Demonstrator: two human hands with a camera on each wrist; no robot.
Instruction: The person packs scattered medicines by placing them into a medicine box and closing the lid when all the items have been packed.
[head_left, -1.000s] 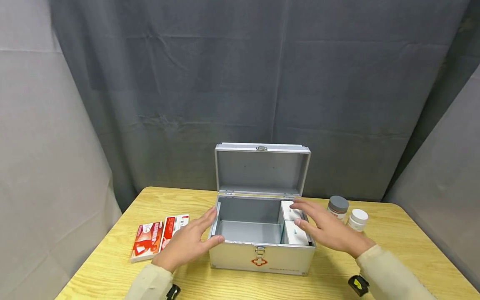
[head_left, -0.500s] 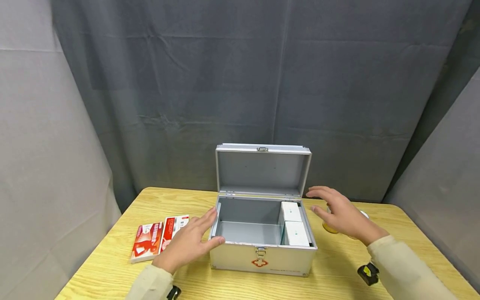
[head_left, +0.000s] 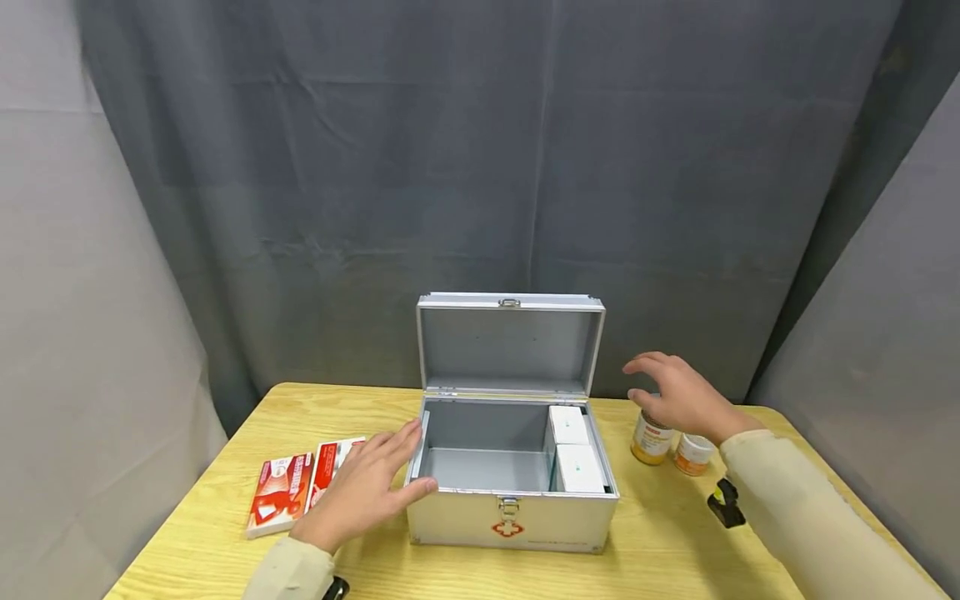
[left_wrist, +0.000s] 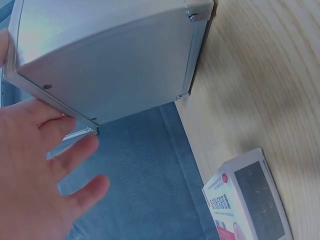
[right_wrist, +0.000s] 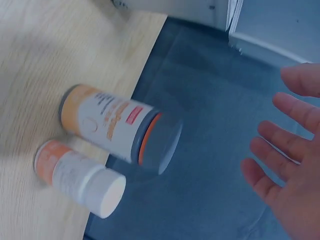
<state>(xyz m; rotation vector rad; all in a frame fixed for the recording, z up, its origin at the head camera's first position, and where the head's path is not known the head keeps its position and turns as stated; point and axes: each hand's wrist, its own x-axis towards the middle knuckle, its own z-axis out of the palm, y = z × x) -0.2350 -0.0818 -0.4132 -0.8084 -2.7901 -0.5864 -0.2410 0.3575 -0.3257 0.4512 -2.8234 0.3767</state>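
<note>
A silver first aid case [head_left: 450, 521] with a red cross stands on the table, its lid raised. My left hand [head_left: 367, 492] rests on its left rim, fingers extended; the left wrist view shows fingertips touching that metal edge. Inside, along the right wall, two white boxes [head_left: 580, 472] sit one behind the other. My right hand [head_left: 686, 402] is in the air right of the case, holding nothing, fingers spread. Below it stand a larger pill bottle [right_wrist: 107, 120] with a grey lid, partly hidden in the head view, and a smaller white-lidded bottle [right_wrist: 70, 172].
Two red and white medicine boxes [head_left: 279, 496] lie left of the case, the second partly behind my left hand. A grey curtain [head_left: 337, 208] hangs behind the wooden table [head_left: 360, 575]. Pale cloth walls [head_left: 97, 292] flank both sides.
My right hand has left the white boxes in the case and moved right, over the bottles. My left hand stays on the rim. The head view has shifted slightly.
</note>
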